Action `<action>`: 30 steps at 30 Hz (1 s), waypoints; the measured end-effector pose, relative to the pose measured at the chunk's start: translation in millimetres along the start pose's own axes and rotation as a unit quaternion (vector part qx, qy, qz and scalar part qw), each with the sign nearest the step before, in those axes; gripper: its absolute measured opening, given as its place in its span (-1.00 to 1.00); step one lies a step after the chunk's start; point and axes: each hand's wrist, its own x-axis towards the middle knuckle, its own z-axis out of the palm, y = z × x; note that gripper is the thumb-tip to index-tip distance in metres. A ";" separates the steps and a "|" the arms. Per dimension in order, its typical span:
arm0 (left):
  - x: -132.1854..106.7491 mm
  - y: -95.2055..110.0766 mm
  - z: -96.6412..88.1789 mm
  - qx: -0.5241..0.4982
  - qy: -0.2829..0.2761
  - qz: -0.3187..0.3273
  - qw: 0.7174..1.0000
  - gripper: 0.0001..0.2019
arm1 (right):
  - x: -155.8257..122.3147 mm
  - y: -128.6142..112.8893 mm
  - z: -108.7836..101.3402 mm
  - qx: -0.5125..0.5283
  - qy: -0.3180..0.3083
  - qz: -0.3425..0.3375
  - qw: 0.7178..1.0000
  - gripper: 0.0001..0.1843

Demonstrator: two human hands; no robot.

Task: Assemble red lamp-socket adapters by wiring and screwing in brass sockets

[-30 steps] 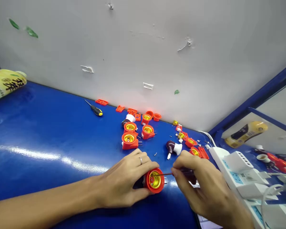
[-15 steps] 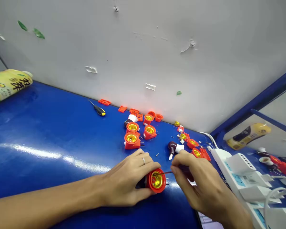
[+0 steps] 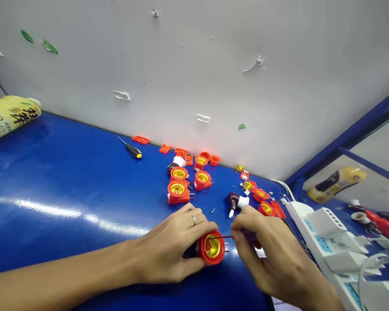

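Observation:
My left hand is closed around a red lamp socket, holding it on the table with its open mouth tilted up. A gold threaded sleeve lines the inside, and metal plug pins stick out on the right. Between the fingers of my right hand is a screwdriver, its thin shaft reaching into the socket's mouth. Most of its dark handle is hidden by my fingers, and its tip is hard to make out. Just beyond my hands lies a brown and white angled lamp socket.
Several red lamp sockets and red covers lie toward the wall. A black and yellow screwdriver rests farther left, near a yellow bottle. On the right, a white power strip holds chargers and cables. Loose socket parts lie beside it.
The view has shifted slightly. My left hand still grips the socket, and the screwdriver shaft stays inside its mouth while my right hand has moved only a little.

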 end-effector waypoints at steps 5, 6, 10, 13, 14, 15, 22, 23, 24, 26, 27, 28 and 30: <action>-0.4 -0.3 0.1 0.000 0.001 0.002 1.000 -0.65 | 2.1 1.7 -1.4 -0.009 -0.003 0.002 1.000 -0.85; -0.2 -0.2 -0.1 0.001 0.000 0.002 1.000 -0.64 | 2.3 1.4 -2.0 -0.009 -0.010 0.002 1.000 -0.85; 1.0 0.4 -0.6 -0.003 0.001 0.005 1.000 -0.64 | 0.0 -4.3 -4.7 -0.016 -0.010 -0.001 1.000 -0.80; 1.8 0.6 -0.7 -0.003 0.007 0.006 1.000 -0.68 | -1.9 -8.6 -6.4 -0.009 -0.002 0.016 1.000 -0.69; 1.8 0.5 -0.7 -0.005 0.009 0.007 1.000 -0.69 | -1.6 -8.8 -6.5 -0.006 -0.003 0.015 1.000 -0.70; 1.6 0.5 -0.7 -0.007 0.012 0.009 1.000 -0.70 | -0.9 -8.4 -6.2 -0.006 -0.005 0.007 1.000 -0.74; -0.5 0.1 -0.4 -0.001 0.017 0.017 1.000 -0.64 | 2.9 -3.8 -8.1 0.006 0.037 0.005 0.999 -0.74; -0.5 0.2 -0.4 -0.002 0.017 0.015 1.000 -0.64 | 3.3 -4.1 -9.9 0.012 0.023 0.010 1.000 -0.70; -0.4 0.2 -0.3 -0.003 0.016 0.013 1.000 -0.63 | 3.7 -4.3 -11.4 0.018 0.006 0.008 1.000 -0.69; -0.4 0.1 -0.1 -0.005 0.018 0.012 1.000 -0.62 | 4.2 -3.6 -12.1 0.023 -0.012 -0.010 1.000 -0.78; -0.5 0.0 0.1 -0.005 0.022 0.014 1.000 -0.62 | 4.0 -2.9 -11.0 0.019 -0.011 -0.019 1.000 -0.83; -0.7 -0.3 0.3 -0.005 0.026 0.015 1.000 -0.62 | 3.3 -2.2 -9.2 0.016 -0.003 -0.023 1.000 -0.87; -1.3 -0.8 0.7 -0.007 0.034 0.018 0.999 -0.60 | 0.7 -1.6 -5.1 0.014 0.026 -0.013 0.999 -0.92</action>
